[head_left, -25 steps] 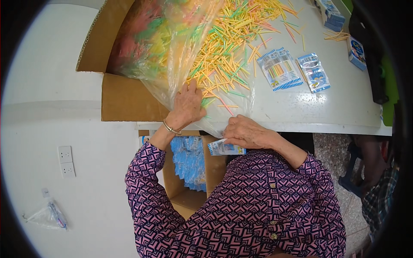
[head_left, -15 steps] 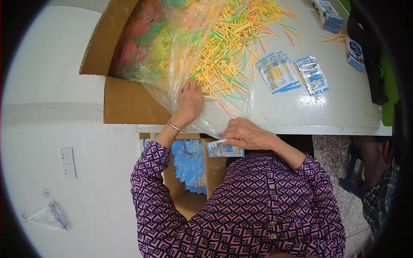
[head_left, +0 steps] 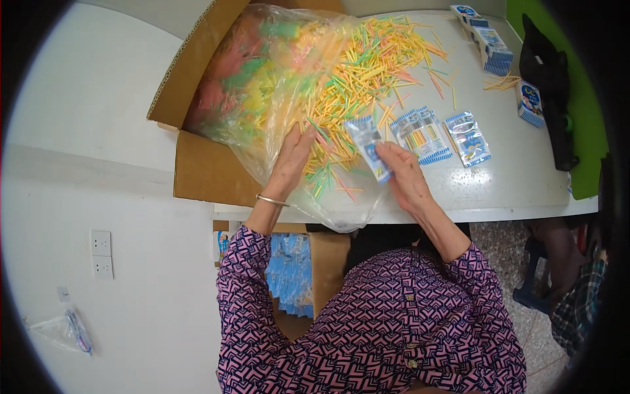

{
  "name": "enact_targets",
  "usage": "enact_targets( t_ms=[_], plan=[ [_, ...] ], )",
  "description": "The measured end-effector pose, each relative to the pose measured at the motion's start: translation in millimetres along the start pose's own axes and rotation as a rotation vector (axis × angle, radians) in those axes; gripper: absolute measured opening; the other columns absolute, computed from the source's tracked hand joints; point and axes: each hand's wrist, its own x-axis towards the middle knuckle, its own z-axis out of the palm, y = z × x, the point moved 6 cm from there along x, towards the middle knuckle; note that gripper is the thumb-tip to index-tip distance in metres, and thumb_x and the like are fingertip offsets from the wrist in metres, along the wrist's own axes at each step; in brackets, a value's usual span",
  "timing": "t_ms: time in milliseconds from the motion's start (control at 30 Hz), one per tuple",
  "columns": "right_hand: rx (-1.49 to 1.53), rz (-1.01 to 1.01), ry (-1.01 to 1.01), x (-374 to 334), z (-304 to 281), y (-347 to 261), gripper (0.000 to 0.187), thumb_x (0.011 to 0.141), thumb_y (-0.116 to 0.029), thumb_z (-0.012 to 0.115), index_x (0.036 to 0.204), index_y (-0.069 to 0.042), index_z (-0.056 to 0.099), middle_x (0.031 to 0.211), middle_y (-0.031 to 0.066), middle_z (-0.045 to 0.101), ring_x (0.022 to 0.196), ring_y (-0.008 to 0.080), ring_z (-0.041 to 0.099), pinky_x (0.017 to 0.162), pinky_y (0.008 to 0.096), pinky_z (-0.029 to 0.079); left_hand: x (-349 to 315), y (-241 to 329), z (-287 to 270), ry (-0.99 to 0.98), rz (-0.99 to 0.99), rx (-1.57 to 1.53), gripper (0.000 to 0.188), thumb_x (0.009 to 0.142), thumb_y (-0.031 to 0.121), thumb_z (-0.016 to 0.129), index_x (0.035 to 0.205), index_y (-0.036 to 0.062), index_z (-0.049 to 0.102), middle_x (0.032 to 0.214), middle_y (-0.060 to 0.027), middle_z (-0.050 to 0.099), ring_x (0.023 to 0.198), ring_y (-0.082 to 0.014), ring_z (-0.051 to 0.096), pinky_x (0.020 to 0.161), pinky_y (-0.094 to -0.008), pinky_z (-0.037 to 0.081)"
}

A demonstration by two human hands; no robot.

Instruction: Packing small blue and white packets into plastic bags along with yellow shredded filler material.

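Note:
My right hand (head_left: 405, 172) pinches a small blue-and-white sachet (head_left: 362, 134) between thumb and fingers, above the right side of the loose sticks. My left hand (head_left: 294, 157), with a bangle at the wrist, is closed at the left edge of a heap of thin yellow, green and pink sticks (head_left: 367, 72). What its fingers hold, if anything, cannot be made out. A clear plastic bag (head_left: 269, 125) full of such sticks lies beside it, coming out of a cardboard box (head_left: 209, 164). Right of my right hand lie stacked sachets (head_left: 438, 154) and another sachet (head_left: 467, 139).
Small boxes (head_left: 492, 49) stand in a row at the back right of the white table (head_left: 518, 177). Another small box (head_left: 529, 104) is beside a black object (head_left: 548, 79). Below the table edge, a carton (head_left: 327, 262) contains many blue packets (head_left: 289, 276). Someone's plaid clothing (head_left: 581, 308) shows at right.
My right hand has lifted the sachet from the table's front edge, up and over the sticks. My left hand is still beside the heap, its fingers turned. The whole view has shifted slightly.

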Motion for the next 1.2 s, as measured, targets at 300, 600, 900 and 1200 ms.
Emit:
enact_targets(
  t_ms=[300, 600, 900, 1200],
  plan=[
    [0.547, -0.049, 0.152, 58, 31, 27, 0.019, 0.091, -0.020, 0.057, 0.098, -0.003, 0.060, 0.095, 0.0077, 0.064, 0.091, 0.0151, 0.057, 0.088, 0.0303, 0.042, 5, -5, 52, -0.069, -0.127, -0.954, 0.025, 0.097, 0.021, 0.046, 0.109, 0.0000, 0.052, 0.095, -0.0107, 0.062, 0.089, -0.0191, 0.060, 0.079, -0.0327, 0.048],
    [0.564, -0.099, 0.268, 67, 35, 39, 0.015, 0.095, -0.017, 0.052, 0.099, -0.003, 0.056, 0.097, 0.0065, 0.060, 0.090, 0.0138, 0.055, 0.082, 0.0286, 0.044, 1, -25, 67, 0.280, -0.027, -1.091, 0.020, 0.095, 0.015, 0.051, 0.109, 0.0003, 0.050, 0.093, -0.0075, 0.059, 0.087, -0.0164, 0.059, 0.078, -0.0301, 0.048],
    [-0.094, -0.259, 0.214, 37, 9, -27, 0.017, 0.089, -0.019, 0.062, 0.091, -0.003, 0.064, 0.080, -0.0028, 0.063, 0.069, 0.0010, 0.050, 0.065, 0.0183, 0.038, -1, -22, 42, 0.233, 0.024, -0.706, 0.031, 0.095, 0.029, 0.050, 0.096, -0.0006, 0.058, 0.098, -0.0086, 0.059, 0.091, -0.0149, 0.056, 0.083, -0.0299, 0.044],
    [-0.358, -0.091, 0.100, 13, -18, -29, 0.021, 0.088, -0.021, 0.063, 0.083, -0.001, 0.067, 0.072, -0.0044, 0.060, 0.066, 0.0001, 0.047, 0.060, 0.0174, 0.035, 1, -10, 43, 0.104, -0.024, -0.601, 0.035, 0.095, 0.033, 0.051, 0.096, -0.0015, 0.057, 0.088, -0.0099, 0.062, 0.081, -0.0149, 0.060, 0.078, -0.0281, 0.047]
  ],
)
